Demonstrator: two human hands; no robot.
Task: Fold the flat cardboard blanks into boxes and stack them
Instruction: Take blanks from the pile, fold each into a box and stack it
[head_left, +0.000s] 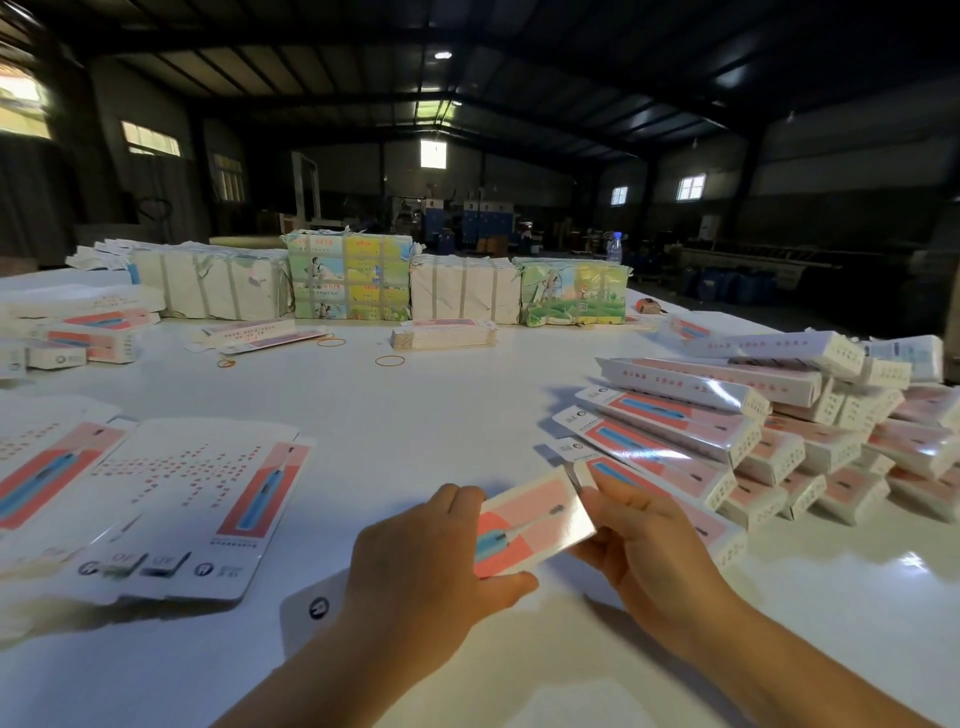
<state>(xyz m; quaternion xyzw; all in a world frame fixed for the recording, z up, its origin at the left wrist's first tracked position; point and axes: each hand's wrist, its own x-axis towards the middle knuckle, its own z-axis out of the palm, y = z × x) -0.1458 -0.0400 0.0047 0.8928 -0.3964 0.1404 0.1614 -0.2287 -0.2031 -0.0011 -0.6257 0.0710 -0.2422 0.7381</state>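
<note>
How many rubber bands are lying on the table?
3 rubber bands: one mid-table, one further left, one between them, further back. More may be hidden.

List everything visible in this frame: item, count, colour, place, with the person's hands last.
table: one, white, fills the foreground.
box in hand: one, pink and white, near centre.
folded boxes: many, pink and white, piled right.
flat blanks: several, white and pink, near left.
wrapped bundles: about five, white or green-yellow, far edge.
rubber bands: at least three, orange, mid-table.
bottle: one, clear, far right.
left hand: holds the box.
right hand: holds the box.
</note>
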